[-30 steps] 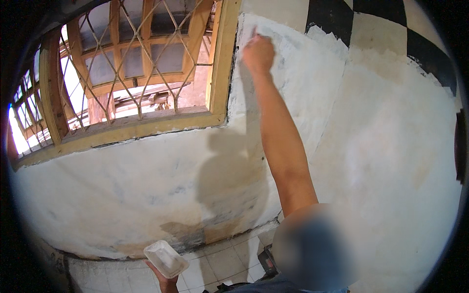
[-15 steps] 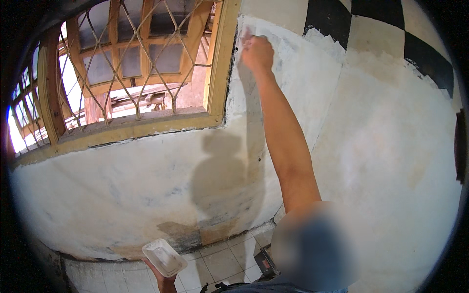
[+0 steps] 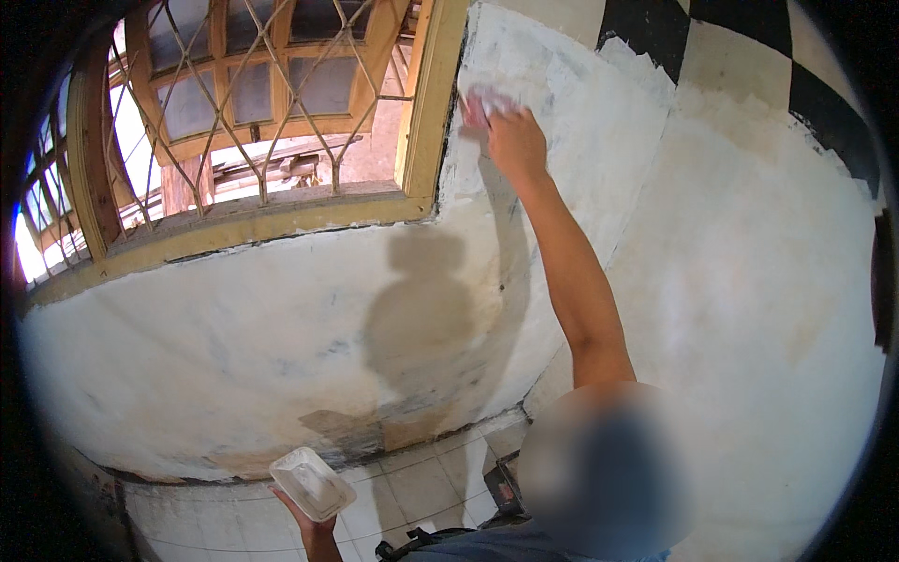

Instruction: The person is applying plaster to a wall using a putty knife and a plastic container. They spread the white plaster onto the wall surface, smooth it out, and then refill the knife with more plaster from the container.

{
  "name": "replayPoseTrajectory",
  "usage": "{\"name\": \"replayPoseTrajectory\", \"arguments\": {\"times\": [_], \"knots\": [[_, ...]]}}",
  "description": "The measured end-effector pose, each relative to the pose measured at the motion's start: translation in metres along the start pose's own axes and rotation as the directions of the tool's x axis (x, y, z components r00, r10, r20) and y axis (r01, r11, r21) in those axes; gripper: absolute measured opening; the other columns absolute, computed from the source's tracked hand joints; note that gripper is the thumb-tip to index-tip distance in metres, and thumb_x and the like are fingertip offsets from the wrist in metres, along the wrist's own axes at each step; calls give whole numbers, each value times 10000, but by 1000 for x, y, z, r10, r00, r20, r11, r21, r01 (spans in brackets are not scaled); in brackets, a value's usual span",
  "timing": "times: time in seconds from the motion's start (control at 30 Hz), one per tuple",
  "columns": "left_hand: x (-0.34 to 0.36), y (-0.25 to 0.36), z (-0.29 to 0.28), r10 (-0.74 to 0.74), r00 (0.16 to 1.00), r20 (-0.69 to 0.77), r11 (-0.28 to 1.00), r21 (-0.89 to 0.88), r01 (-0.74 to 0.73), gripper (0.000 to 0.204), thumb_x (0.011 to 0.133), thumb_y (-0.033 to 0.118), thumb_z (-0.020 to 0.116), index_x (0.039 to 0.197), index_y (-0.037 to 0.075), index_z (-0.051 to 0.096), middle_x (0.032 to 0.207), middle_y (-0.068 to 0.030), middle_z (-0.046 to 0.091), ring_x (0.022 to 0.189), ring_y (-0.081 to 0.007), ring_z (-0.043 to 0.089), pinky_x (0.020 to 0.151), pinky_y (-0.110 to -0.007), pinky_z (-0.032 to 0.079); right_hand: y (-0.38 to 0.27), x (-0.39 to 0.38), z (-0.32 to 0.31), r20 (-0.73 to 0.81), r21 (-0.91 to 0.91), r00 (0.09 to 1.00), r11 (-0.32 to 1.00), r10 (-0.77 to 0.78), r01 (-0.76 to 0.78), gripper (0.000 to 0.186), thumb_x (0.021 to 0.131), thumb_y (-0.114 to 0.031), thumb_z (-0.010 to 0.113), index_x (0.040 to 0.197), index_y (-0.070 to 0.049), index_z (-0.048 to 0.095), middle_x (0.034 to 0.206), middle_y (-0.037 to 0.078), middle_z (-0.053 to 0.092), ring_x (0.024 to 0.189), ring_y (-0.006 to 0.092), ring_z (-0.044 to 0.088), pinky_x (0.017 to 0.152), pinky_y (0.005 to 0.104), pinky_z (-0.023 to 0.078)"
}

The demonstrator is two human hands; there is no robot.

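My right hand (image 3: pixel 519 148) reaches up to the wall (image 3: pixel 585 112) just right of the window frame. Its fingers are closed on a flat pinkish piece (image 3: pixel 476 110), smeared by motion and held against or very near the white-coated surface. Low on the left, my left hand (image 3: pixel 316 532) supports a shallow white rectangular tray (image 3: pixel 313 485) from beneath and the side. White residue lies on the bottom of the tray, which is tilted toward me.
A yellow wooden window frame (image 3: pixel 426 178) with a diamond metal grille fills the upper left. Black and cream checks (image 3: pixel 749 23) cover the wall's top right. White tiles (image 3: pixel 421 485) floor the room, with a dark box-like object (image 3: pixel 506 487) by my body.
My right hand has moved down and slightly right along the wall, away from the window's upper corner. The left hand and tray stay nearly where they were.
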State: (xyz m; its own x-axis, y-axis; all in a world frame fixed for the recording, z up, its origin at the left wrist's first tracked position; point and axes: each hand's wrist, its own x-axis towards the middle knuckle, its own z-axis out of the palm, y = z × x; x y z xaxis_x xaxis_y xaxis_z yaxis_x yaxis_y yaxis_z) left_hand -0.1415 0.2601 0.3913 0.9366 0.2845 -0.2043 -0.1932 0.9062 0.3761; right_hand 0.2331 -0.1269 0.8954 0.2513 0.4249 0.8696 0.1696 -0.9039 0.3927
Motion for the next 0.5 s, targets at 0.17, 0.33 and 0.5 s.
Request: {"name": "replayPoseTrajectory", "arguments": {"times": [0.17, 0.33, 0.5], "knots": [[1, 3, 17, 42, 992, 119, 998, 36, -46, 855, 813, 818, 314, 1423, 221, 356, 1401, -62, 425, 1251, -294, 428, 997, -536, 400, 36, 1, -54, -159, 101, 944, 956, 290, -276, 190, 868, -217, 553, 843, -53, 645, 805, 167, 651, 771, 351, 623, 683, 472, 485], [-3, 9, 32, 29, 998, 51, 1000, 4, -30, 866, 810, 824, 301, 1421, 213, 360, 1391, -62, 438, 1238, -299, 443, 1001, -532, 399, 80, 90, -66, -354, 76, 909, 976, 219, -205, 187, 829, -160, 546, 935, -66, 668, 851, 176, 672, 784, 380, 644, 712, 482, 505], [-18, -1, 46, 42, 999, -8, 994, 97, -41, 858, 808, 824, 306, 1412, 219, 377, 1372, -52, 465, 1221, -299, 467, 992, -531, 410, 33, 53, -29, -38, 200, 970, 953, 239, -227, 212, 830, -141, 511, 967, -112, 671, 887, 156, 678, 825, 360, 650, 712, 464, 518]]}}
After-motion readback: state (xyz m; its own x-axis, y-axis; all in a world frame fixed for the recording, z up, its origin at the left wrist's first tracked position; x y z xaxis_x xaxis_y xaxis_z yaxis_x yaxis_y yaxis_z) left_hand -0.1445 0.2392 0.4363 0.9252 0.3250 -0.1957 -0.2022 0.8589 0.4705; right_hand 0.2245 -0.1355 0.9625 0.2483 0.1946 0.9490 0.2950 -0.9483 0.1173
